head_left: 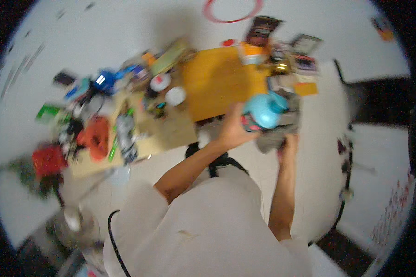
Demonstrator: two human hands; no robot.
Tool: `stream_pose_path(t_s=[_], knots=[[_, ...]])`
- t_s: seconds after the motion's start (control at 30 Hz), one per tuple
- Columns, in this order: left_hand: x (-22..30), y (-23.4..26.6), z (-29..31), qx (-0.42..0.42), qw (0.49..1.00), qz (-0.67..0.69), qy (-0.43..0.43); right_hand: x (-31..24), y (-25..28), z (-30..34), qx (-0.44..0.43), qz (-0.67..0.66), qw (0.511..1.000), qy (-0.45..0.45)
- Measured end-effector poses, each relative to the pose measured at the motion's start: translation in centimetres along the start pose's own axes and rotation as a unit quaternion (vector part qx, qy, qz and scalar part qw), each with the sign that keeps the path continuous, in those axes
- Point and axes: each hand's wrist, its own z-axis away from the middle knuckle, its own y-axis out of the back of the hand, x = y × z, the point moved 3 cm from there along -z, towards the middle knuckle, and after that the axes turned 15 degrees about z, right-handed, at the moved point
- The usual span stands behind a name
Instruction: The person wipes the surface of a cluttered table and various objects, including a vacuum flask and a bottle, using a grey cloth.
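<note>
My left hand (233,127) is wrapped round a light-blue bottle (263,111) with a dark and pink patch on its side. The bottle is held up near the right end of the tables, its rounded blue top and neck tipped toward the right. Close by and lower, my right hand (289,147) grips what looks like a grey cloth (275,137), which hangs beside and behind the bottle. Blur hides most of my right fingers. I cannot tell whether the cloth touches the bottle.
Ahead stands a yellow-orange wooden table (217,83), with a dark pouch (262,30) and boxes at its right. A paler table (164,134) on the left bears an orange-red item (96,138), a blue round object (104,81) and white-lidded containers (174,96). A red ring (233,21) is on the wall.
</note>
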Motion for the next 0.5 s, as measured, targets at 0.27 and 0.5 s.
stream_pose_path(t_s=[0.27, 0.5], knots=[[-8.0, 1.5, 17.4, 0.169, 0.952, 0.205, 0.151, 5.7, 3.1, 6.4, -0.07, -0.042, 0.988, -0.132], [-14.7, 14.6, 30.7, 0.556, 0.829, -0.021, 0.061, 9.4, 8.3, 7.4, -0.098, 0.013, 0.972, -0.214]])
